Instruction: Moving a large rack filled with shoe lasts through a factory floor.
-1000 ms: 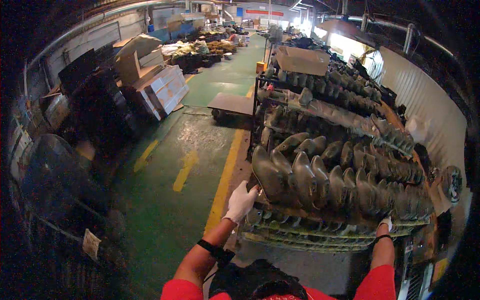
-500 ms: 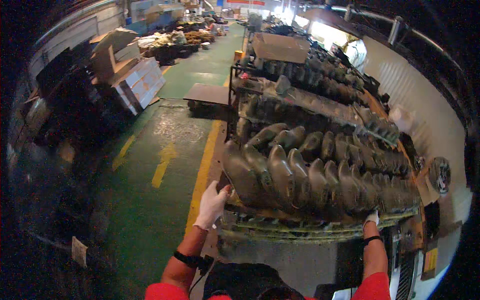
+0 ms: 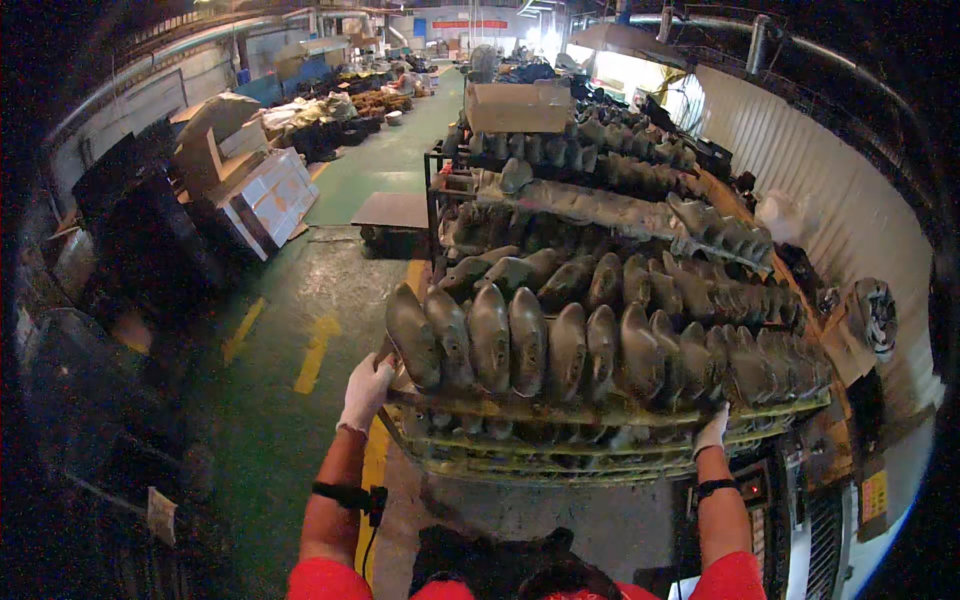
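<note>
A wheeled-looking rack (image 3: 600, 412) stands in front of me, its top front shelf lined with dark, glossy shoe lasts (image 3: 490, 340). They stand toe up, side by side in a row. My left hand (image 3: 368, 388), in a white glove, is closed around the rack's left front corner, beside the end last. Farther right, my right hand (image 3: 712, 432), also gloved, grips the yellowish front edge of the same shelf. Its fingertips are partly hidden by the edge. Lower shelves with more dark pieces show beneath.
More loaded racks run behind, with a cardboard box (image 3: 518, 107) on top. A low flat cart (image 3: 390, 210) stands by the green aisle (image 3: 270, 400). White boxes (image 3: 272, 195) are stacked at left. A corrugated wall (image 3: 820, 165) and a machine (image 3: 765, 505) flank the right side.
Both hands and the front of the rack have moved left in the view, nearer the yellow floor line. My grip looks the same. The whole view has also shifted somewhat.
</note>
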Demonstrator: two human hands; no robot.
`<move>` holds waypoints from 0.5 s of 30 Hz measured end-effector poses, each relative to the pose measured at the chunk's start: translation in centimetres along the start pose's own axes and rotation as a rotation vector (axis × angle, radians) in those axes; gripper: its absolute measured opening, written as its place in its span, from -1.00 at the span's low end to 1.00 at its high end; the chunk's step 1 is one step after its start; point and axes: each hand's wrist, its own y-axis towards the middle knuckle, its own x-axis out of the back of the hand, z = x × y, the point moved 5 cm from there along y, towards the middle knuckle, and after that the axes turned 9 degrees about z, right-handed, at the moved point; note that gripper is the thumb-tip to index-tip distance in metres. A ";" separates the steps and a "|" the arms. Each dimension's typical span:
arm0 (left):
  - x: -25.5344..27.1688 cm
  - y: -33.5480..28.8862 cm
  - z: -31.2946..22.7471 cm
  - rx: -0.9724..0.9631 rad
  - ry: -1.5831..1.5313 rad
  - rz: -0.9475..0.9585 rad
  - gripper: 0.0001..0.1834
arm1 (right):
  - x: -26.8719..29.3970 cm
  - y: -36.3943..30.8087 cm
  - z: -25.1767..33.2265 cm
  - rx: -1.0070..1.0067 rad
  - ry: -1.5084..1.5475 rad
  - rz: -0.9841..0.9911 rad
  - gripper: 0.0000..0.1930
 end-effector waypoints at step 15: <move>-0.5 1.9 3.2 -0.084 0.083 0.072 -0.59 | -5.3 -4.9 -0.6 -0.004 0.263 0.166 -0.52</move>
